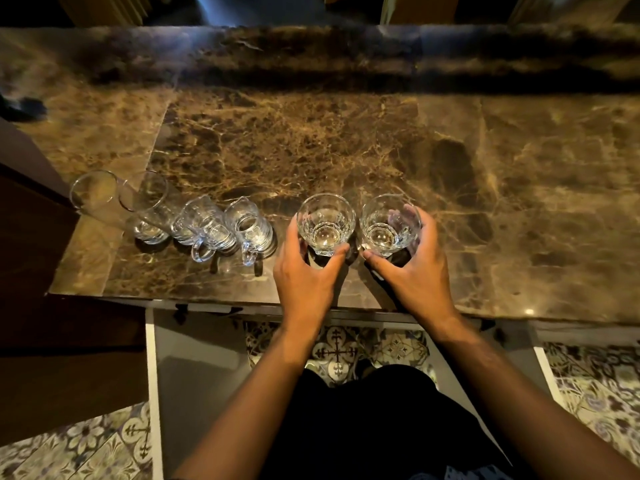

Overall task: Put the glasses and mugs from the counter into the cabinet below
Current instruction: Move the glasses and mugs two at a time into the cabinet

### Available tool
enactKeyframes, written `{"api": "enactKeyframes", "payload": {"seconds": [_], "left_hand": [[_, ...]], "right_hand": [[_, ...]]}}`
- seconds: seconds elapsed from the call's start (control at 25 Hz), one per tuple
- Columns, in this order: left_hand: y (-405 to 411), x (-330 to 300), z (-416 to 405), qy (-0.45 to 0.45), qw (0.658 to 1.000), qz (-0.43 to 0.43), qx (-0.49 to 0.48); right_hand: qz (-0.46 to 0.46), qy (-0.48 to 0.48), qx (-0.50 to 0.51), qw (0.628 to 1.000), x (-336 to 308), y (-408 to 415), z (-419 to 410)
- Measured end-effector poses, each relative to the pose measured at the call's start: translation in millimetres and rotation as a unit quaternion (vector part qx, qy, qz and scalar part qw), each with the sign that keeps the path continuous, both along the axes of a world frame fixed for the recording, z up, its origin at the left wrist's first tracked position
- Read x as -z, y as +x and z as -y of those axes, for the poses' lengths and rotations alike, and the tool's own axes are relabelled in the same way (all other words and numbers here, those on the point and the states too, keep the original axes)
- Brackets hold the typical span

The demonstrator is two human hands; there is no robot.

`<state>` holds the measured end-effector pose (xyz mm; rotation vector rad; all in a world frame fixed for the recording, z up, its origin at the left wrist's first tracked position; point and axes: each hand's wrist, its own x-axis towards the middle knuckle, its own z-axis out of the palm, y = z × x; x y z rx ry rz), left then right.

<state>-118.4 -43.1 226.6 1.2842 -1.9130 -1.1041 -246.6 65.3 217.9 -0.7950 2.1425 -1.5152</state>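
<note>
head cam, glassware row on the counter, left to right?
tall glass → second tall glass → mug → second mug → tumbler in the left hand → tumbler in the right hand.

Lighting: dim, warm amber, from overhead. Surface [346, 140]: polished marble with soft sheen at centre, a small glare spot at lower right edge, dark band along the top. Shadows: short and dark beneath the glassware. Corners: near black at upper and middle left. Distortion: wide-angle bowing of edges. Focus: centre sharp, upper frame smeared.
</note>
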Motion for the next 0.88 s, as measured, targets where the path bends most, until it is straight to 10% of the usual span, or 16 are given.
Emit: {"api": "enactKeyframes", "payload": {"seconds": [0.88], "left_hand": [[26.6, 2.4, -4.5, 0.052, 0.981, -0.137, -0.126]], "right_hand": [[-0.08, 0.042, -0.016, 0.996, -4.4, 22.2, 22.6]]}}
